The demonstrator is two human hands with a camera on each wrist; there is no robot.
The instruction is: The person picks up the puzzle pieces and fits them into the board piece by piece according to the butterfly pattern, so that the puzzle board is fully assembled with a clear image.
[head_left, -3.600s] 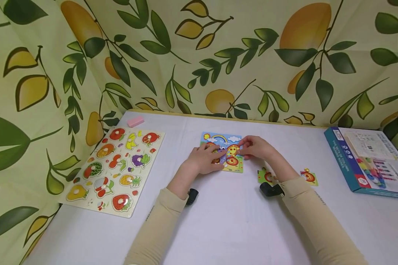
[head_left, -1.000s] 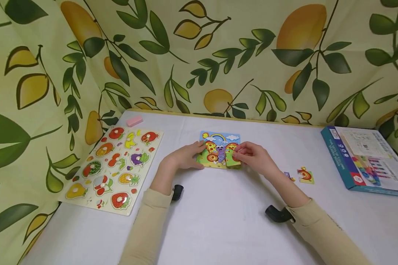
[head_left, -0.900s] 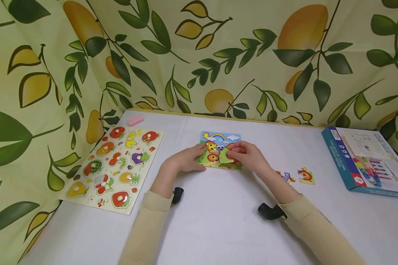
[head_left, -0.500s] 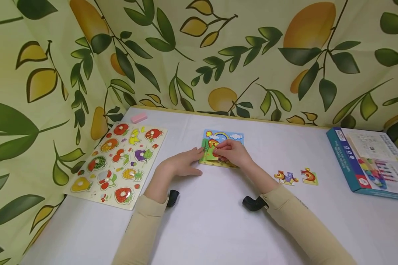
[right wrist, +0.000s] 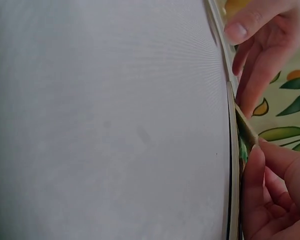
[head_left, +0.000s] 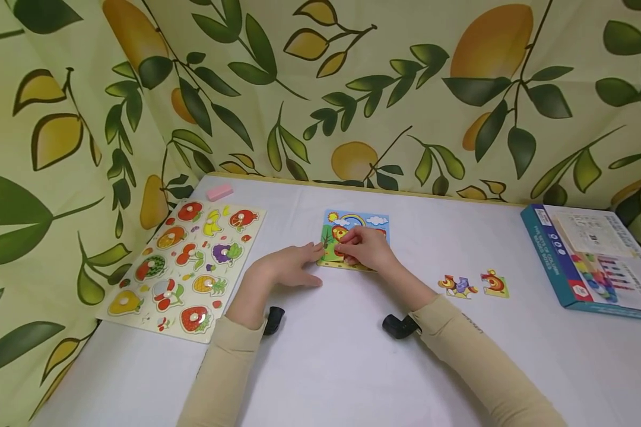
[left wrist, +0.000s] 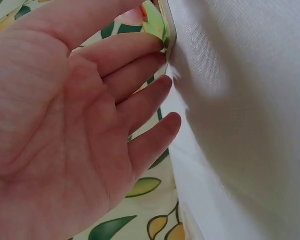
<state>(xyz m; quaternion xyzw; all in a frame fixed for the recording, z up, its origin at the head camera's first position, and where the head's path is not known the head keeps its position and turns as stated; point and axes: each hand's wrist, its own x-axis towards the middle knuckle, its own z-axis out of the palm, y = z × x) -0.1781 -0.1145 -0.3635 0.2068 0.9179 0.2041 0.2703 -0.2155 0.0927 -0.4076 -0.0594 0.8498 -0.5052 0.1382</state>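
A jigsaw board [head_left: 380, 222] with a butterfly, sun and rainbow picture lies flat at the table's middle. My right hand [head_left: 371, 249] pinches a green jigsaw piece [head_left: 330, 254] between thumb and fingertips over the board's lower left. In the right wrist view this piece [right wrist: 247, 129] is tilted, one edge raised above the board. Fingers extended, my left hand [head_left: 282, 268] has its fingertips at the board's left edge; its palm [left wrist: 55, 130] faces the camera in the left wrist view. My right hand hides the middle of the picture.
Two loose jigsaw pieces lie right of the board: a purple-orange piece [head_left: 458, 287] and a green-red one [head_left: 495, 284]. A fruit knob puzzle [head_left: 189, 273] is at left, with a pink block [head_left: 219, 191] behind it. A boxed set [head_left: 593, 261] sits at right.
My left hand has gone from resting on the picture to the board's left edge. My right hand has picked up the green piece and carried it from the board's lower right to its lower left.
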